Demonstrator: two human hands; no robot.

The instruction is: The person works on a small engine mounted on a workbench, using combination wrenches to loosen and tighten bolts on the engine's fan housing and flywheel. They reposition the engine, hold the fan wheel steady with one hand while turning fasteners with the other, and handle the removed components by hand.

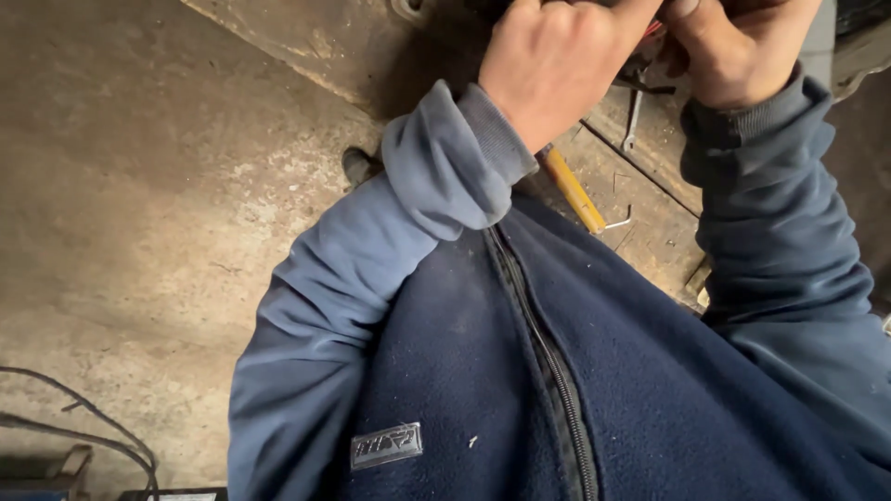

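My left hand (557, 65) is at the top middle, fingers curled toward something mostly cut off by the frame's top edge. My right hand (733, 46) is close beside it, fingers bent on the same spot. A bit of red (655, 30) shows between them; what either hand holds is hidden. Both arms wear blue fleece sleeves, and my zipped blue jacket (557, 371) fills the lower middle. Below my left wrist lies a yellow-handled tool (573, 190) on a worn wooden board (650, 223).
A metal spanner (632, 121) lies on the board between my wrists, and a small bent metal hook (620, 223) rests near the yellow tool. A rough concrete floor (139, 186) spreads left. Dark cables (83, 427) and boxes sit at the bottom left.
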